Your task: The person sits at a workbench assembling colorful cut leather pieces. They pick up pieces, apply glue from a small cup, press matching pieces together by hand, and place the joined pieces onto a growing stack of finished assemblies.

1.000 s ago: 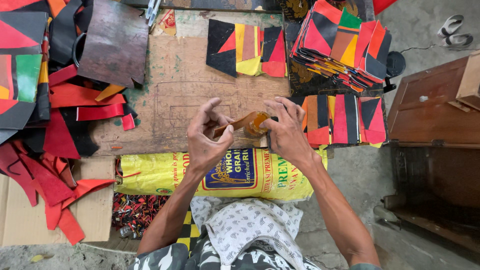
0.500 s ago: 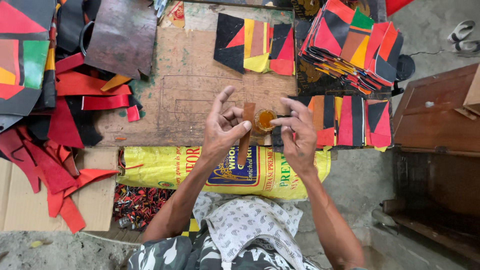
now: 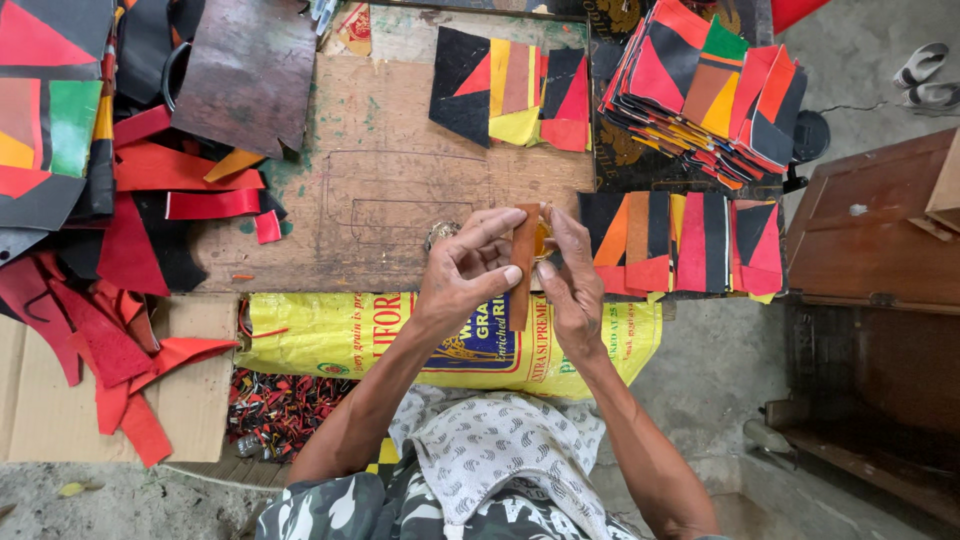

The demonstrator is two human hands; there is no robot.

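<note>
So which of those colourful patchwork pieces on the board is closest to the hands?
The flat patchwork panel just beyond the right hand, striped black, orange, yellow and red. The other single panel lies farther up the board, and the fanned stack sits in the top corner.

A worn wooden board (image 3: 390,180) carries the things. Patchwork panels (image 3: 515,90) lie at its far edge. Red strips (image 3: 190,190) cover its left edge.

The scene is seen from one head-worn camera, aimed almost straight down. The left hand (image 3: 465,275) and right hand (image 3: 572,280) are framed centrally and near, with the wooden board (image 3: 380,180) beyond them.
</note>
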